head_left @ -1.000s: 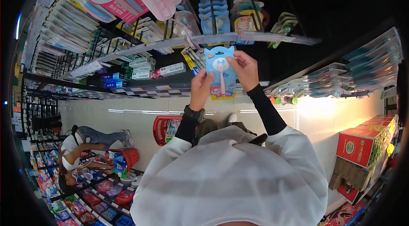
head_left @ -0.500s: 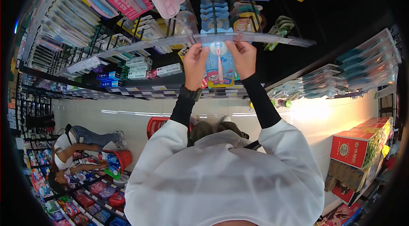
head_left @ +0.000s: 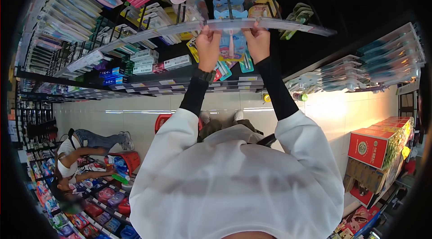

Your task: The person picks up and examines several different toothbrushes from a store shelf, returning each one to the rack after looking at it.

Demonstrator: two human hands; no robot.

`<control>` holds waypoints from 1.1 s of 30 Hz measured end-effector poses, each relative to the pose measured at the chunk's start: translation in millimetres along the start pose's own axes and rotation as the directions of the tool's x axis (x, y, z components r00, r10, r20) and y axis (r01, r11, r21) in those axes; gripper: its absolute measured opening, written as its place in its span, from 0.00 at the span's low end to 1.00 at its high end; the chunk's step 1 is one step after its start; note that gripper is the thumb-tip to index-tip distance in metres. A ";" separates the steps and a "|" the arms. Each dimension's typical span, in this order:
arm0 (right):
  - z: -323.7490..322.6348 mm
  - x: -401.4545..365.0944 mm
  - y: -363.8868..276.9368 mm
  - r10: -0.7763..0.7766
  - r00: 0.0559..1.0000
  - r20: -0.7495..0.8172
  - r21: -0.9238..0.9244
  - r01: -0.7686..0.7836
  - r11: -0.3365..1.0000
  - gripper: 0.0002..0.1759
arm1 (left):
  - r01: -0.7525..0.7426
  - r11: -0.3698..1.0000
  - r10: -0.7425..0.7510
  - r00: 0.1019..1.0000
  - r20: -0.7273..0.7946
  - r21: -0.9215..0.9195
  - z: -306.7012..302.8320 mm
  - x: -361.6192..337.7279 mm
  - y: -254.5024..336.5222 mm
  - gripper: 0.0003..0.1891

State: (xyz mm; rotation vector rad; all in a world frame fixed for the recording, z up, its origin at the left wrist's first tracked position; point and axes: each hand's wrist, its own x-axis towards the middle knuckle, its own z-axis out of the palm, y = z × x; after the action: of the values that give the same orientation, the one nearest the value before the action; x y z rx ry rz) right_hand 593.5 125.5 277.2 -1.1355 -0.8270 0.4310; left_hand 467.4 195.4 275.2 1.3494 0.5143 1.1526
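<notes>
A blue blister pack with a pink toothbrush (head_left: 231,46) hangs upright between my hands, its top edge behind a clear label strip (head_left: 229,24). My left hand (head_left: 209,49) is closed at the pack's left edge, its fingertips up by the strip. On the other side my right hand (head_left: 258,44) is closed at the right edge, thumb against the card; its fingertips are partly hidden by the strip. Just behind the strip, a row of similar blue packs (head_left: 228,1) hangs on a hook.
Toothpaste boxes (head_left: 144,62) lie on the shelf below left. More hanging packs (head_left: 76,14) fill the left rack. Bagged goods (head_left: 387,59) hang at right. A red basket (head_left: 163,122) stands by my feet. A person (head_left: 74,158) bends at the lower left; red cartons (head_left: 371,149) are stacked lower right.
Both hands have moved up and forward with the toothbrush pack, whose top is now behind the strip. Other packs on the shelf beneath have come into view. The view has shifted slightly.
</notes>
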 end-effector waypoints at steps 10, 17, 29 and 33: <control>-30.7 -45.2 77.8 0.038 0.990 -0.132 -0.154 -0.059 0.986 0.07 | 0.032 0.985 -0.025 0.999 -0.045 0.171 -21.5 -46.9 -60.3 0.19; -101.4 -162.0 170.9 0.306 0.924 -0.228 -0.573 -0.381 0.725 0.04 | 0.255 0.933 -0.261 0.965 -0.012 0.254 -32.8 -179.1 -96.7 0.12; -51.2 -96.0 214.2 0.360 0.880 -0.310 -0.926 -0.365 0.095 0.26 | 0.659 0.737 -0.676 0.717 0.174 0.148 -23.0 -241.2 -106.4 0.09; -48.3 -98.5 242.3 0.236 0.906 -0.352 -0.934 -0.358 -0.016 0.27 | 0.668 0.736 -0.677 0.727 0.117 0.107 -25.3 -234.3 -103.5 0.10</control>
State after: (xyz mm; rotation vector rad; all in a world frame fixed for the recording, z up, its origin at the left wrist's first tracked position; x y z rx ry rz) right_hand 591.6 121.8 11.3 -2.7604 -0.7350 0.0441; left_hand 386.2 24.4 100.8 1.1293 0.8489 0.4269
